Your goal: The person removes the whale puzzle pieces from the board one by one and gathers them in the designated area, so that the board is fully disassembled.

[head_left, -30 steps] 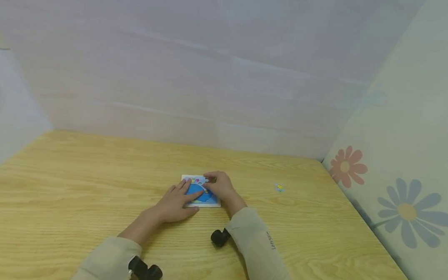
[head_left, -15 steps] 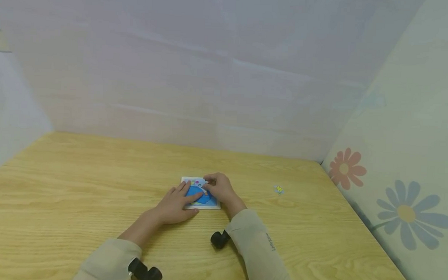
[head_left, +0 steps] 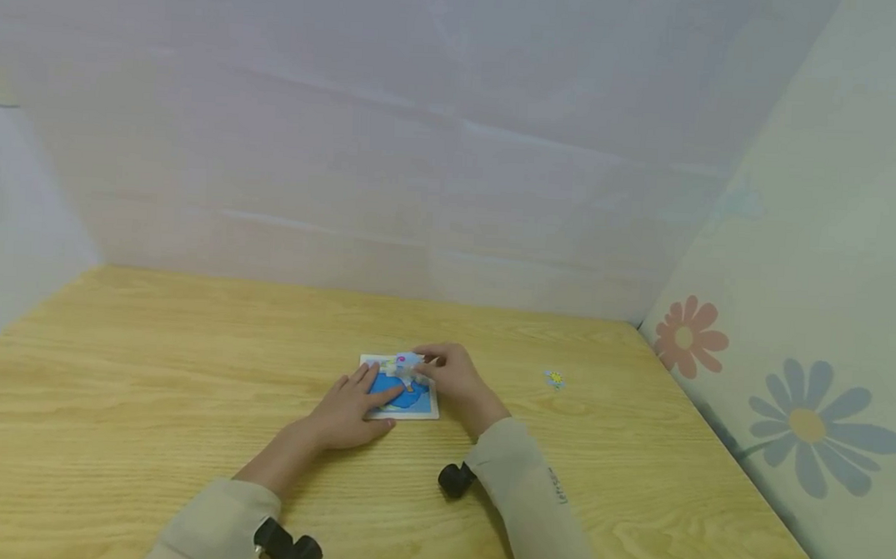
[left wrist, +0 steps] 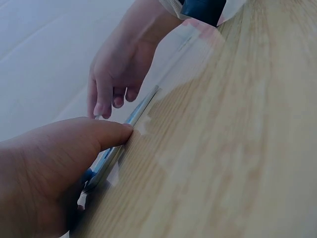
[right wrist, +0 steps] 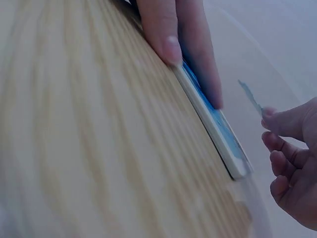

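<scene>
A small square jigsaw puzzle board point(head_left: 425, 414) with a white rim and a blue picture lies flat on the table. My left hand point(head_left: 343, 414) rests on its left side, fingers spread straight across the picture and thumb at the near edge. Between thumb and finger my right hand point(head_left: 460, 380) pinches a thin light-blue puzzle piece point(right wrist: 250, 95), raised above the board. In the head view this piece point(head_left: 409, 359) is over the board's upper right part. My right hand's other fingers point(right wrist: 280, 163) are curled.
Another small puzzle piece point(head_left: 555, 379), yellow and blue, lies on the wooden table point(head_left: 636, 438) to the right of the board. Pale walls stand behind the table and along its right side, the right one printed with flowers.
The right hand has lifted the puzzle piece off the board and shifted a little to the right. The left hand has stayed on the board.
</scene>
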Motion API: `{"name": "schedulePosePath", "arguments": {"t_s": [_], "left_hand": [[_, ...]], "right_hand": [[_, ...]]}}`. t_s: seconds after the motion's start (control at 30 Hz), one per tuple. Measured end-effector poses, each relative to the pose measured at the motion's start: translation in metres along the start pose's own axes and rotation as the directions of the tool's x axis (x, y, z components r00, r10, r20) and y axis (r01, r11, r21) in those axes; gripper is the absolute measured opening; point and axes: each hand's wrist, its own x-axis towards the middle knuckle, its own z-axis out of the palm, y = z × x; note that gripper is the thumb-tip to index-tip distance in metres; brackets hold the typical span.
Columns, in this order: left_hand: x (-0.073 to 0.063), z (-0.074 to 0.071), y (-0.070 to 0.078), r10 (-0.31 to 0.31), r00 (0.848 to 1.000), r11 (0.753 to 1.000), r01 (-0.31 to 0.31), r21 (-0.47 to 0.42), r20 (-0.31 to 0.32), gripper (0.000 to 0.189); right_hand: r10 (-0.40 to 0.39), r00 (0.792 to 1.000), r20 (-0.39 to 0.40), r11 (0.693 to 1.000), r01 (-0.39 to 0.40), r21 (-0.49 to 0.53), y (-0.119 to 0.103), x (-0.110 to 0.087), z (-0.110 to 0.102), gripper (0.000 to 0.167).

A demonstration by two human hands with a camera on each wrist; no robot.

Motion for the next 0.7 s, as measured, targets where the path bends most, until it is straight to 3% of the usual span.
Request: {"name": "schedulePosePath", "arguments": {"t_s": [0.1, 0.3, 0.37, 0.7], "left_hand": [[0.0, 0.0, -0.001, -0.003, 1.0, 1.0, 0.003, 0.006, -0.003, 0.051], [0.0, -0.001, -0.002, -0.008, 1.0, 1.0, 0.008, 0.005, 0.003, 0.051], [0.0, -0.001, -0.001, -0.005, 1.0, 1.0, 0.005, 0.006, 0.003, 0.051], [0.001, 0.0, -0.002, -0.004, 1.0, 1.0, 0.004, 0.012, -0.004, 0.051]], "right_hand": [[0.005, 1.0, -0.009, 0.999, -0.005, 0.04, 0.003, -0.002, -0.01, 0.023], [-0.133, 0.991, -0.027, 0.989, 0.131, -0.072, 0.011, -0.005, -0.036, 0.025], [-0.148, 0.989, -0.028, 0.985, 0.145, -0.09, 0.012, -0.007, -0.043, 0.026], [-0.094, 0.995, -0.04, 0.99, 0.089, -0.11, 0.02, -0.019, -0.078, 0.028]]}}
